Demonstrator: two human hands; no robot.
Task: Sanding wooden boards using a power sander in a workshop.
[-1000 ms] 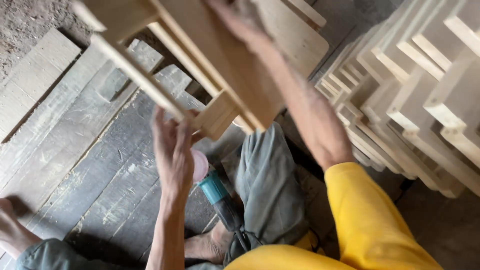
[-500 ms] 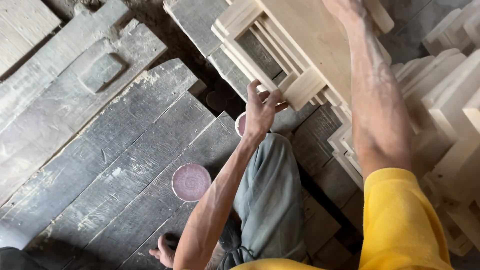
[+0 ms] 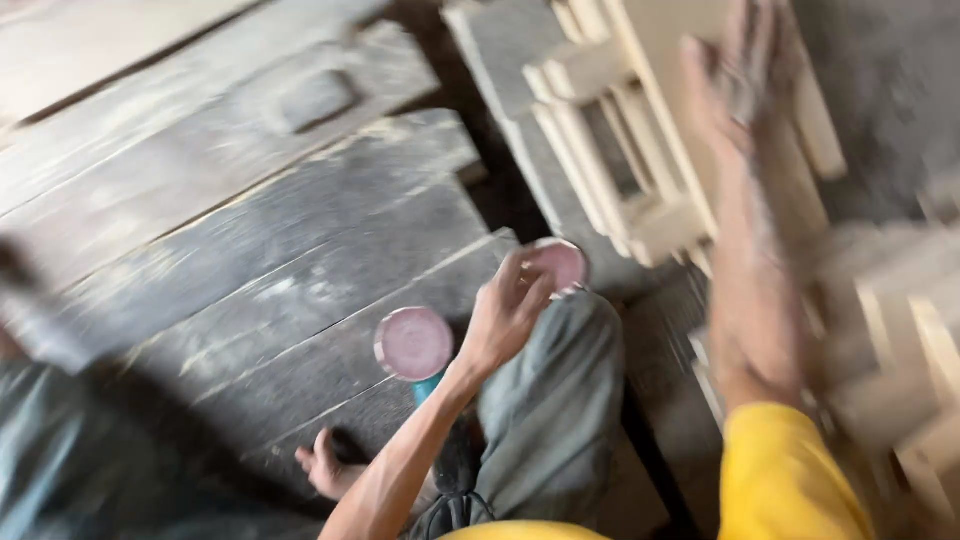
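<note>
a floor of worn grey planks [image 3: 260, 240] fills the left and centre of the frame. a pale wooden frame [image 3: 620, 150] lies on it at upper right, blurred pale wooden pieces [image 3: 900, 330] at right.

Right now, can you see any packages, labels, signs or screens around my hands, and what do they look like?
None in view: no package, label, sign or screen.
Left hand: beside a round pink disc just past its fingertips; the blur hides any contact.
Second pink disc: round, on a teal tool, left of that hand.
Right hand: flat on a pale wooden frame.
Floor: grey dusty planks.
</note>
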